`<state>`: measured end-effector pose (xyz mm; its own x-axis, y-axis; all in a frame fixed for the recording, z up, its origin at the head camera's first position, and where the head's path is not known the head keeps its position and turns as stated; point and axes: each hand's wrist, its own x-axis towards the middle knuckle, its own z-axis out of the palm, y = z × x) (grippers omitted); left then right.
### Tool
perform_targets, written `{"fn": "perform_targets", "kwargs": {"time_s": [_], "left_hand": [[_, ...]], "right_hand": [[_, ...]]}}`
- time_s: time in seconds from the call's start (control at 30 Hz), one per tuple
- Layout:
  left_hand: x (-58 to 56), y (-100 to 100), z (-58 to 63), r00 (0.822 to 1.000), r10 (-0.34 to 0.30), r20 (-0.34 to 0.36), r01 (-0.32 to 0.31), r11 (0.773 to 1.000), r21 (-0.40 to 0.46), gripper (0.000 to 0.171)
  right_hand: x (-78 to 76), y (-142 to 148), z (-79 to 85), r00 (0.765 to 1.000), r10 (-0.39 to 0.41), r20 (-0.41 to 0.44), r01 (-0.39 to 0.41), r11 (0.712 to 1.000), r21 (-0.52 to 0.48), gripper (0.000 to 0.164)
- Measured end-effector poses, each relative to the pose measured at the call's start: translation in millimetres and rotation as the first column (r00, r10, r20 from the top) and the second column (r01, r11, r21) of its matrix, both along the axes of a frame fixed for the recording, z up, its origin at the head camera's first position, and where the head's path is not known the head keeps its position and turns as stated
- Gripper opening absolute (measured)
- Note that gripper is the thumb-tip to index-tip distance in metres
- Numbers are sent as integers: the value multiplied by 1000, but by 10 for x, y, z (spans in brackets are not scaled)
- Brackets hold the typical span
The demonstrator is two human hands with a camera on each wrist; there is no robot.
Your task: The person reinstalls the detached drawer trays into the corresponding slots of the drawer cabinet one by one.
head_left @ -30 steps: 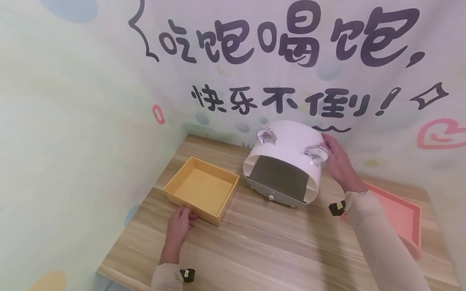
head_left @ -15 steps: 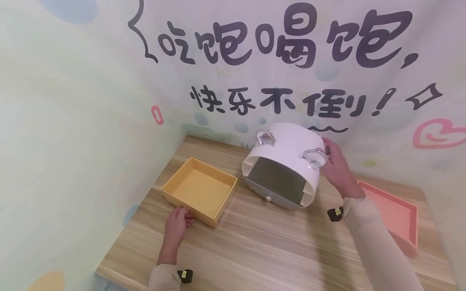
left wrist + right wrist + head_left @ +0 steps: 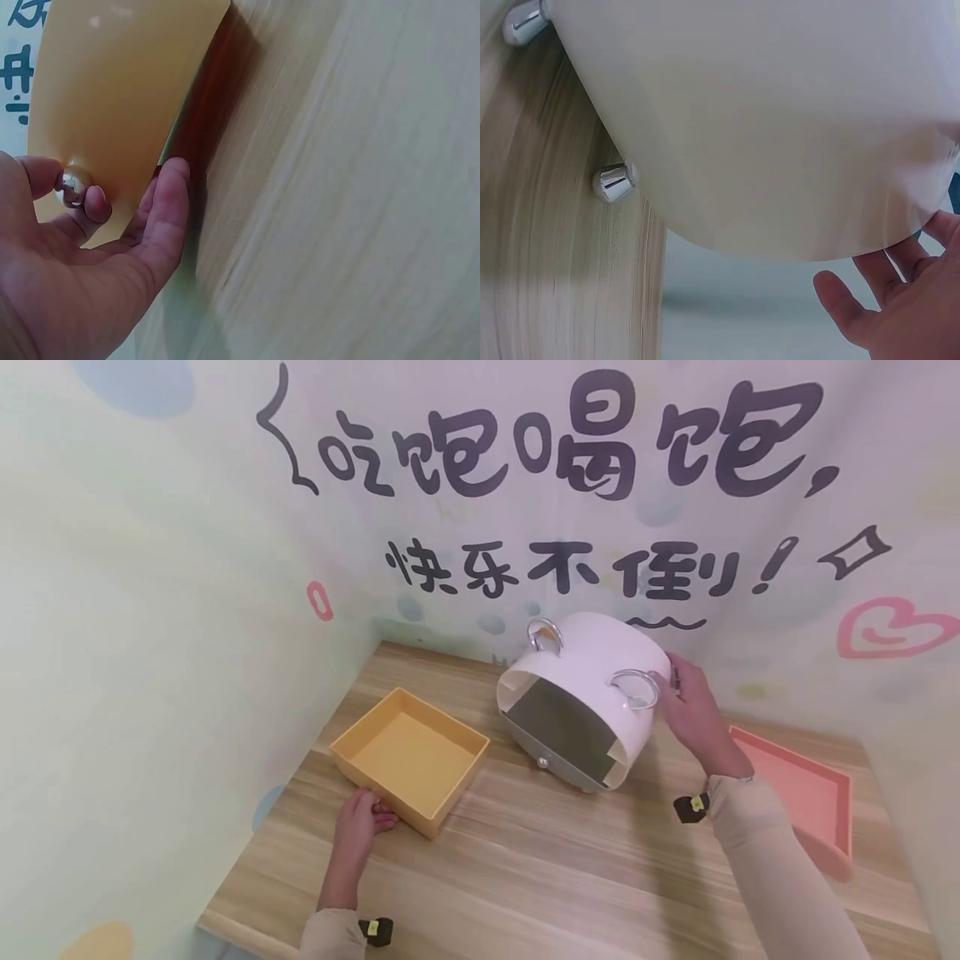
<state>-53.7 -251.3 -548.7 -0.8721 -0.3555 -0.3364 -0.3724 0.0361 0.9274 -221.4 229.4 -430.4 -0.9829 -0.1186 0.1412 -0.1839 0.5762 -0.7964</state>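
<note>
My left hand [image 3: 357, 827] pinches the small metallic knob [image 3: 73, 185] on the front of a yellow drawer [image 3: 411, 752], its other fingers reaching under the drawer's lower edge in the left wrist view. The drawer is shallow, open-topped and bare inside. To its right, a white rounded desktop organizer [image 3: 592, 668] with two silver ear-shaped handles has its large upper slot open above a grey lower drawer [image 3: 551, 756]. At its right rear edge my right hand [image 3: 697, 714] holds it, thumb on the side and fingers behind the back. Silver feet [image 3: 615, 182] show beneath it.
A pink tray-like drawer [image 3: 806, 802] lies on the right of the wooden table [image 3: 525, 877], partly covered by my right sleeve. A wall [image 3: 480, 518] printed with dark lettering rises directly behind the table, and another side wall [image 3: 172, 652] stands on the left.
The white organizer has turned so its opening faces more to the left, with my right hand on its rear edge. The yellow drawer has turned slightly, its near right corner swinging closer.
</note>
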Motion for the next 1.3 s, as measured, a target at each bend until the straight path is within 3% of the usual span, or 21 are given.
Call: {"fn": "perform_targets", "kwargs": {"time_s": [0.37,0.93,1.3], "left_hand": [[-16,49,12,998,-11,-55,12,1000,29,27],[-151,274,75,979,-99,-179,109,993,45,30],[-191,478,78,970,-146,-193,148,989,-1,31]], "right_hand": [[21,-3,-17,1000,-7,-17,7,1000,-2,66],[107,-17,-30,998,-55,-26,55,998,-4,65],[170,-28,-12,997,-75,20,75,997,-1,76]]}}
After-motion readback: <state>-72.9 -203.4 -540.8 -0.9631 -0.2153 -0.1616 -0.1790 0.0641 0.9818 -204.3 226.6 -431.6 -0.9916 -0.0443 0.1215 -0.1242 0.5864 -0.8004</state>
